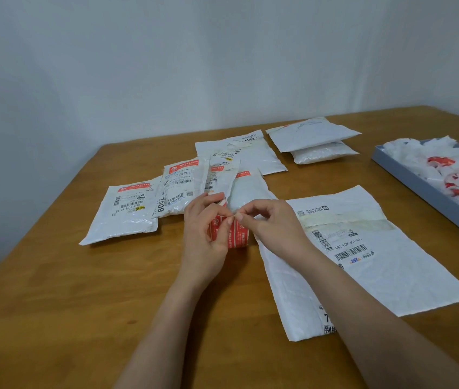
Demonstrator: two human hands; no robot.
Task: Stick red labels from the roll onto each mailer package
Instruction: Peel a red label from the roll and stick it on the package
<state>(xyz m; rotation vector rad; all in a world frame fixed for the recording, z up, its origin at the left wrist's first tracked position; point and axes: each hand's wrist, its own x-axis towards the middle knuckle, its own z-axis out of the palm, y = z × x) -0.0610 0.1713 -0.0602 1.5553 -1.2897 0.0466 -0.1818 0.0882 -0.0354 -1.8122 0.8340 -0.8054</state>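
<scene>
Here, both hands work at the roll of red labels, picking a label free.

The left hand grips the roll near the table's middle, while the right hand pinches at its top edge, fingertips meeting. A thin label could tear or curl and stick to itself if pulled off crooked. The large mailer lies just beside, toward the right edge; smaller mailers spread toward the far edge.

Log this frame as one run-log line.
phase: peeling label | left hand: grips red label roll | right hand: pinches label edge at roll | large flat white mailer: no red label visible | wooden table
</scene>
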